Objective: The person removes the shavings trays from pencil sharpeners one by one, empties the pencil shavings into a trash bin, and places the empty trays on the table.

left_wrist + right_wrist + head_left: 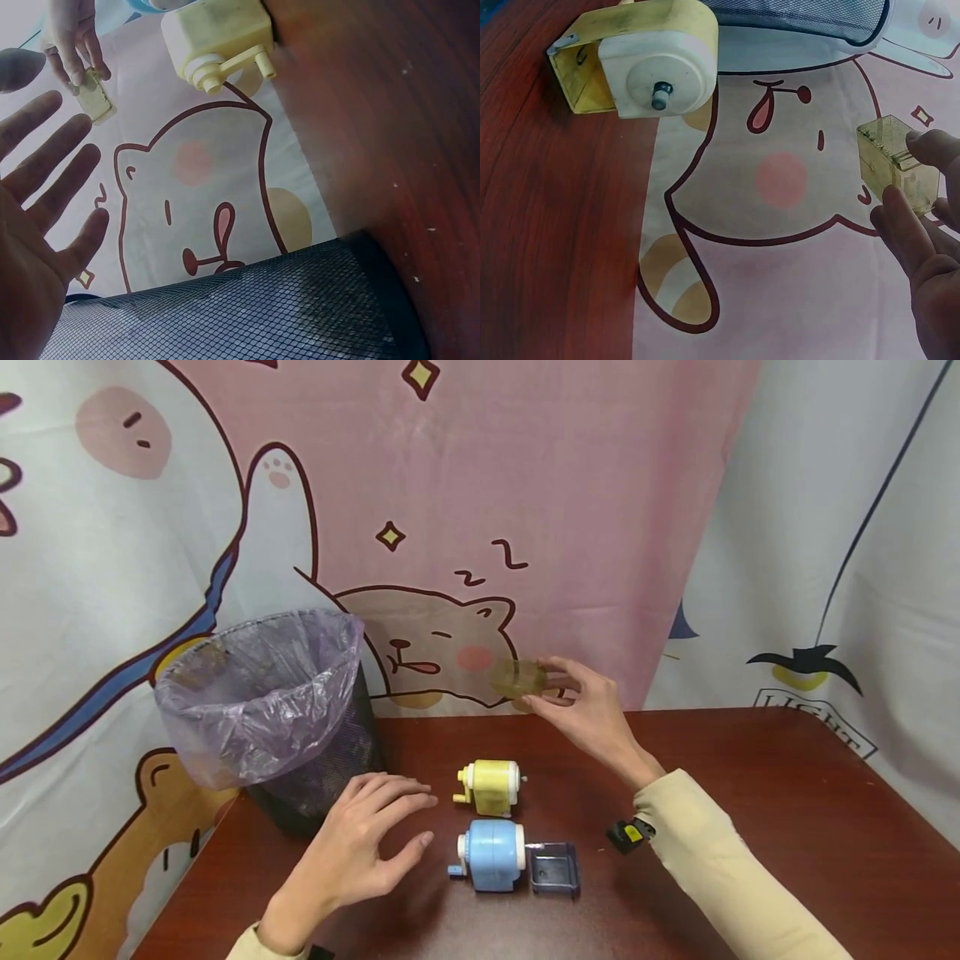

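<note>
My right hand (588, 710) is raised above the back of the table, pinching a see-through yellow shavings drawer (898, 166) between thumb and fingers. Below it stands a yellow crank pencil sharpener (493, 787), whose drawer slot shows hollow in the right wrist view. Nearer me is a blue crank pencil sharpener (495, 856), with a dark see-through drawer (554, 869) lying at its right. My left hand (362, 839) hovers left of both sharpeners, fingers spread and holding nothing.
A black mesh bin (348, 752) with a purple plastic liner (262, 727) stands at the left of the brown table (757, 827). Behind the table's back edge hangs a printed cloth (585, 510) with cartoon animals. A few small specks lie on the tabletop.
</note>
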Action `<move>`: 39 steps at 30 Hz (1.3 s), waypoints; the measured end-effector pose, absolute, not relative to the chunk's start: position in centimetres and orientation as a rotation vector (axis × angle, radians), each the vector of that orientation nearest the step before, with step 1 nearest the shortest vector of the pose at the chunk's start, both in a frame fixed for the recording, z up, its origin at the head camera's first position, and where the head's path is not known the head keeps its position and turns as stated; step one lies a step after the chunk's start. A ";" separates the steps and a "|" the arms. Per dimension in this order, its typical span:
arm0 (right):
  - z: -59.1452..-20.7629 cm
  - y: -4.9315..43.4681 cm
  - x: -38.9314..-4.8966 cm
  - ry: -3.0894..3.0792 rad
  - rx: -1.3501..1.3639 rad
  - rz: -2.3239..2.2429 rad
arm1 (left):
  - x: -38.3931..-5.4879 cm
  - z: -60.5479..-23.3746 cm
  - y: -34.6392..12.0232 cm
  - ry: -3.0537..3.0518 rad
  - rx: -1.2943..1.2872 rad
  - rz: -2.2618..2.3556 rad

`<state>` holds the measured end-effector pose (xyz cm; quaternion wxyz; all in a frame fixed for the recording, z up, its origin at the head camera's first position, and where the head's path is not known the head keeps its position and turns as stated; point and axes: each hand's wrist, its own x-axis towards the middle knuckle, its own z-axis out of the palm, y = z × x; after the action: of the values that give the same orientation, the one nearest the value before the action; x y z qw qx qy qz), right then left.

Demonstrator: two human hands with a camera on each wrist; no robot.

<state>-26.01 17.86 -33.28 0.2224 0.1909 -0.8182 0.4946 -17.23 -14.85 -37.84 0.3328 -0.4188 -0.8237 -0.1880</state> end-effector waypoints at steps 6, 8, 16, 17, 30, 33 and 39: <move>-33.8 18.6 -25.9 -2.270 0.528 1.370 | -17.0 -38.4 -14.9 -2.210 -1.094 -0.486; -34.0 18.8 -25.8 -2.279 0.530 1.363 | -16.9 -38.6 -14.9 -2.229 -1.093 -0.484; -34.7 19.5 -25.4 -2.342 0.510 1.334 | -16.8 -39.2 -14.7 -2.228 -1.095 -0.471; -34.8 19.5 -25.4 -2.345 0.507 1.332 | -16.7 -39.3 -14.7 -2.225 -1.097 -0.471; -35.8 20.1 -25.2 -2.410 0.484 1.286 | -16.5 -40.0 -14.7 -2.288 -1.084 -0.450; -36.0 20.2 -25.1 -2.430 0.480 1.274 | -16.5 -40.1 -14.7 -2.279 -1.090 -0.449; -36.4 20.3 -24.9 -2.483 0.449 1.226 | -16.3 -40.3 -14.8 -2.286 -1.104 -0.437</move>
<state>-24.93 20.32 -36.40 0.1674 0.1579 -0.8725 0.4310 -16.28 -14.76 -40.29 0.2791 -0.4115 -0.8521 -0.1631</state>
